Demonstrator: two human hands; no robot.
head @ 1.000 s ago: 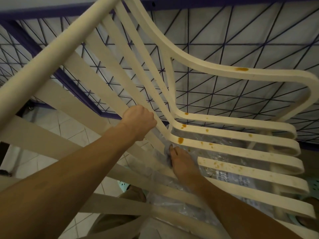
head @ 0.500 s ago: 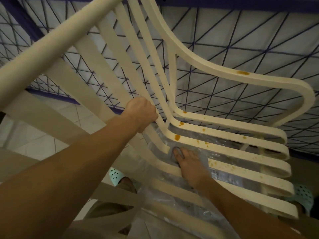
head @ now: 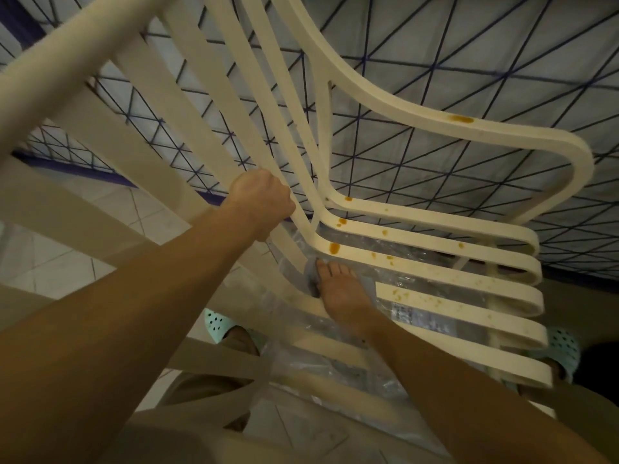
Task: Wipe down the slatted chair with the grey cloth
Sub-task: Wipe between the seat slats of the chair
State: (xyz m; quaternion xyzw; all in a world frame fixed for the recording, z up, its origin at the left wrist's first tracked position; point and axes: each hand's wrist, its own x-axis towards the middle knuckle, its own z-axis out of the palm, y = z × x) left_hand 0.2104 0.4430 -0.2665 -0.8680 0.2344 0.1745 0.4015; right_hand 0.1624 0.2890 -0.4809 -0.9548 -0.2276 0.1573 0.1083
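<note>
Pale patterned fabric crossed by dark blue-purple lines in a triangle grid fills the background, and a strip of light tiled floor shows at the left. Seen from above, one cream slatted chair spreads across the view, its back slats rising toward the upper left and its seat slats running to the right. Two bare forearms reach in from the bottom edge. The left hand is closed in a fist, its fingers wrapped around one of the back slats just above the bend where back meets seat. The right hand lies palm down on a seat slat close to that bend, its fingers straight and together, pressing one grey cloth flat against the slat. Only the edges of the cloth show, past the fingertips and beside the knuckles. Orange-brown stains dot the seat slats to the right of the cloth, the biggest blot just beyond the fingertips, and a single smear marks the curved armrest at the upper right. A crinkled clear plastic sheet lies beneath the seat. Two mint-green perforated clogs are visible through the slats, one at lower centre and one at the far right.
</note>
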